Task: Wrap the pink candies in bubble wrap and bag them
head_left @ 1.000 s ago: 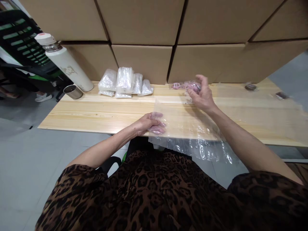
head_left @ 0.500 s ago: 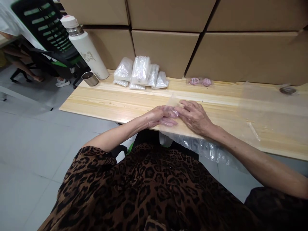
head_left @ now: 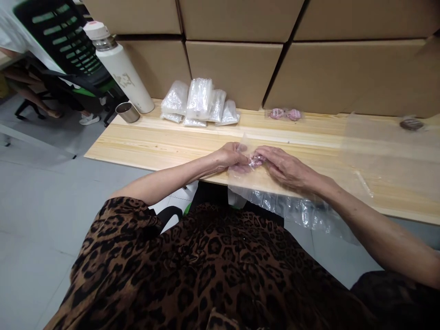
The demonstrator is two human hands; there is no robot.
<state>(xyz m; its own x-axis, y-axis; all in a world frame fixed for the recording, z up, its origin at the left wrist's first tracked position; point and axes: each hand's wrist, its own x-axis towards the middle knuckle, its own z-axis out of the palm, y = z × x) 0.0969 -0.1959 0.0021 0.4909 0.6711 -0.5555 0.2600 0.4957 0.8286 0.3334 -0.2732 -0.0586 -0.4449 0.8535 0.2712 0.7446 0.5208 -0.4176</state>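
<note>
My left hand point(head_left: 231, 156) is closed on the corner of a clear plastic bag point(head_left: 237, 181), its thumb on top and some fingers behind the film. My right hand point(head_left: 290, 168) bends its fingertips onto a small pink patterned piece point(head_left: 257, 159) between the two hands. Film and fingers partly cover that piece, so its exact kind does not show. Below my forearm, a long clear plastic strip with segments point(head_left: 302, 213) hangs over the table's front edge.
Against stacked cardboard boxes point(head_left: 233, 68) lie several clear plastic packs point(head_left: 199, 98). Two pink rounds in clear wrap point(head_left: 285, 113) and a dark striped round thing point(head_left: 411, 123) are farther right. A white thermos point(head_left: 127, 75) and metal cup point(head_left: 127, 112) stand left; a person sits beyond.
My right fingertips have drawn in onto the pink piece, which shows more clearly now. My left hand has turned, with its thumb over the film.
</note>
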